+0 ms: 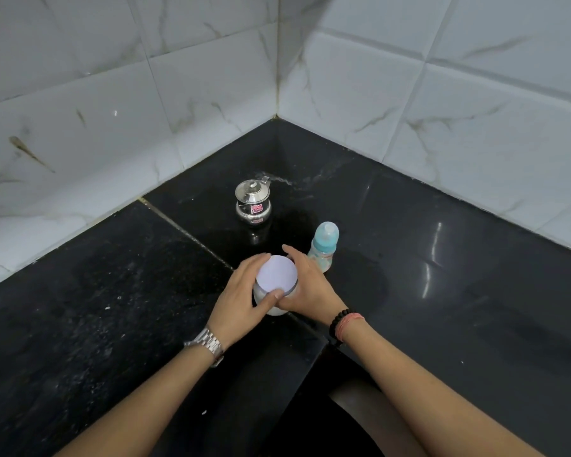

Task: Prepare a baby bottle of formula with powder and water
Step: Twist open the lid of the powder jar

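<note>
Black polished stone counter (442,291), glossy, with pale speckle and water smears; a thin grout seam runs diagonally across it. It sits in a corner of white marble-look wall tiles (145,94) with grey-brown veining.

Near centre: a round jar (271,305), clear-sided, white powder visible inside, topped with a flat pale lilac lid (276,271), smooth and circular. The jar stands upright on the counter. Left hand (244,291) wraps the jar's left side, fingers curled round the lid rim, thumb lying across the near wall. Right hand (305,286) cups the right side, fingers curved round the far rim. Both are clamped on the jar.

Just right of the jar, beyond the right hand: baby bottle (323,247), upright, translucent body with a printed pattern, teal collar, clear domed cap.

Farther back, left of the bottle: small steel pot (253,204), mirror-bright, bulbous, knobbed lid, spout at far right, pink sticker.

Metal link watch (208,344) on left wrist; black beads (338,321) and pink thread on right.
</note>
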